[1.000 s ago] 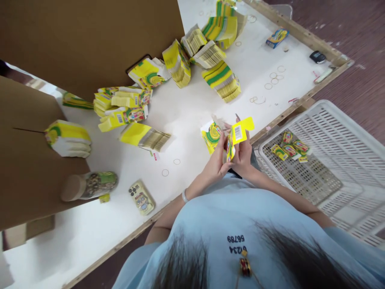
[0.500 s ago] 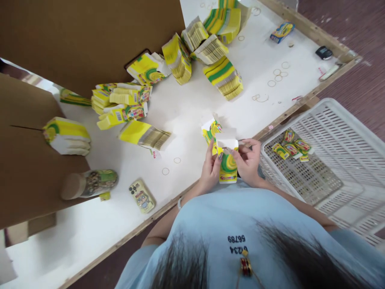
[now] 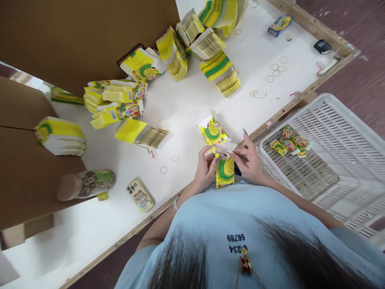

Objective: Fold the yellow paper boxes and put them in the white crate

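Note:
Close to my body, both hands hold a yellow and green cardboard box (image 3: 225, 170) by its far end, where white flaps show. My left hand (image 3: 205, 165) pinches the left corner of that end. My right hand (image 3: 248, 162) grips the right corner between thumb and a finger, with the index finger raised off it. Just beyond lies another yellow carton (image 3: 213, 130) on the white table, its white flaps spread. Whether anything is inside the held box cannot be seen.
Bundles of flat yellow cartons (image 3: 221, 74) lie across the table (image 3: 186, 120). A phone (image 3: 140, 195) and a jar (image 3: 96, 182) are at left, beside cardboard boxes (image 3: 27, 172). At right, a white plastic basket (image 3: 345, 160) holds several small boxes (image 3: 291, 145). Rubber bands lie scattered.
My hands have shifted to the far end of the box, at its flaps. My right index finger has lifted. The other carton shows more fully, and the view has shifted slightly.

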{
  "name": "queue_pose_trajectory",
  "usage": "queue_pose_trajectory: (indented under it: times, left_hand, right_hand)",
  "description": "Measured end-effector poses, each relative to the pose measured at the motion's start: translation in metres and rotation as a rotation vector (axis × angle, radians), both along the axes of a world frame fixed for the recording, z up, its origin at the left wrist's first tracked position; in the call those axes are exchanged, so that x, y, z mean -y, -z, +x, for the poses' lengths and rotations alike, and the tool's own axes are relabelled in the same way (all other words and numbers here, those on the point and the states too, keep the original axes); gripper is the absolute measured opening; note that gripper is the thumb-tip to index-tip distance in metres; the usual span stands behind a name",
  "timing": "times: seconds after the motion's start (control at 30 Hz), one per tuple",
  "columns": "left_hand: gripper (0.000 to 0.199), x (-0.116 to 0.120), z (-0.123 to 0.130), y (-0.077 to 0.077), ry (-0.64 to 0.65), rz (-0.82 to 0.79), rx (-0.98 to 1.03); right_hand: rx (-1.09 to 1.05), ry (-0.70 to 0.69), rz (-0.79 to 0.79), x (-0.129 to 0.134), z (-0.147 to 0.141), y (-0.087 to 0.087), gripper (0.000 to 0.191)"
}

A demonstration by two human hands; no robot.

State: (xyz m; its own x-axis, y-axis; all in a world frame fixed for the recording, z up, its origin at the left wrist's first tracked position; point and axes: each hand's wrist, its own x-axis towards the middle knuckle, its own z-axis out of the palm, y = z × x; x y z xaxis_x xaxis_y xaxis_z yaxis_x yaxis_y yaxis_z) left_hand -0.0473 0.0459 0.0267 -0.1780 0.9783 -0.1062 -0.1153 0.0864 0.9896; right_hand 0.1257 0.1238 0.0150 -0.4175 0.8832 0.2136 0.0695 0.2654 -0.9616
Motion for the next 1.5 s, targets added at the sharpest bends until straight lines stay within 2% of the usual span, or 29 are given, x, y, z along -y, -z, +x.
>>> queue_pose_trajectory:
  times: [0.1, 0.17, 0.37, 0.5, 0.6, 0.7, 0.77, 0.8, 0.83, 0.9, 0.97, 1.03, 1.1, 1.13, 1.17, 1.27, 1.37, 1.43, 1.5]
  left_hand:
    - [0.063, 0.002, -0.002, 0.001, 0.033, 0.002, -0.048]
    - [0.061, 0.003, -0.006, -0.002, 0.074, -0.023, -0.106]
    - [0.056, -0.003, -0.013, -0.013, 0.064, -0.043, -0.248]
    - [0.058, -0.005, -0.013, -0.014, 0.078, -0.070, -0.276]
    - [0.058, -0.003, -0.015, -0.012, 0.091, -0.018, -0.321]
    - [0.054, -0.007, -0.022, -0.009, 0.191, 0.061, -0.395]
    - [0.053, -0.021, -0.032, -0.006, 0.237, 0.155, -0.506]
    - [0.052, -0.033, -0.039, -0.004, 0.212, 0.212, -0.585]
    - [0.051, -0.048, -0.048, -0.001, 0.156, 0.264, -0.675]
    - [0.050, -0.086, -0.068, 0.009, -0.048, 0.306, -0.847]
    - [0.060, -0.127, -0.088, 0.022, -0.175, 0.239, -0.941]
    - [0.061, -0.163, -0.105, 0.036, -0.175, 0.124, -0.960]
    - [0.041, -0.187, -0.116, 0.048, -0.106, 0.011, -0.955]
    - [0.031, -0.194, -0.119, 0.051, -0.078, -0.014, -0.961]
    - [0.027, -0.198, -0.122, 0.052, -0.058, -0.007, -0.976]
    - [0.041, -0.194, -0.125, 0.043, -0.053, 0.185, -1.030]
    - [0.059, -0.174, -0.115, 0.017, -0.076, 0.384, -0.998]
    - [0.065, -0.156, -0.099, -0.006, -0.095, 0.407, -0.904]
    - [0.063, -0.135, -0.080, -0.029, -0.114, 0.362, -0.789]
  right_hand:
    - [-0.013, -0.206, 0.111, -0.008, 0.009, 0.000, 0.030]
    - [-0.020, -0.311, 0.073, -0.013, 0.013, -0.004, 0.036]
    - [-0.037, -0.449, -0.570, -0.012, 0.005, -0.018, 0.051]
    - [-0.092, -0.482, -0.678, -0.018, 0.004, -0.023, 0.050]
    - [-0.112, -0.516, -0.754, -0.021, 0.005, -0.022, 0.050]
    - [-0.128, -0.526, -0.805, -0.019, 0.005, -0.017, 0.042]
    - [-0.101, -0.431, -0.751, -0.020, 0.010, -0.015, 0.039]
    - [-0.069, -0.346, -0.688, -0.024, 0.016, -0.014, 0.039]
    - [-0.023, -0.235, -0.597, -0.029, 0.026, -0.014, 0.038]
    - [0.142, 0.020, -0.360, -0.046, 0.054, -0.017, 0.040]
    - [0.464, 0.244, -0.108, -0.065, 0.087, -0.022, 0.044]
    - [0.875, 0.390, 0.073, -0.078, 0.116, -0.026, 0.049]
    - [1.118, 0.452, 0.172, -0.083, 0.132, -0.029, 0.059]
    - [1.141, 0.451, 0.198, -0.082, 0.134, -0.029, 0.064]
    - [1.112, 0.426, 0.216, -0.081, 0.131, -0.028, 0.066]
    - [0.880, 0.319, 0.280, -0.078, 0.100, -0.023, 0.060]
    - [0.610, 0.266, 0.417, -0.080, 0.043, -0.021, 0.058]
    - [0.446, 0.245, 0.535, -0.081, 0.001, -0.022, 0.058]
    - [0.354, 0.220, 0.625, -0.082, -0.037, -0.024, 0.055]
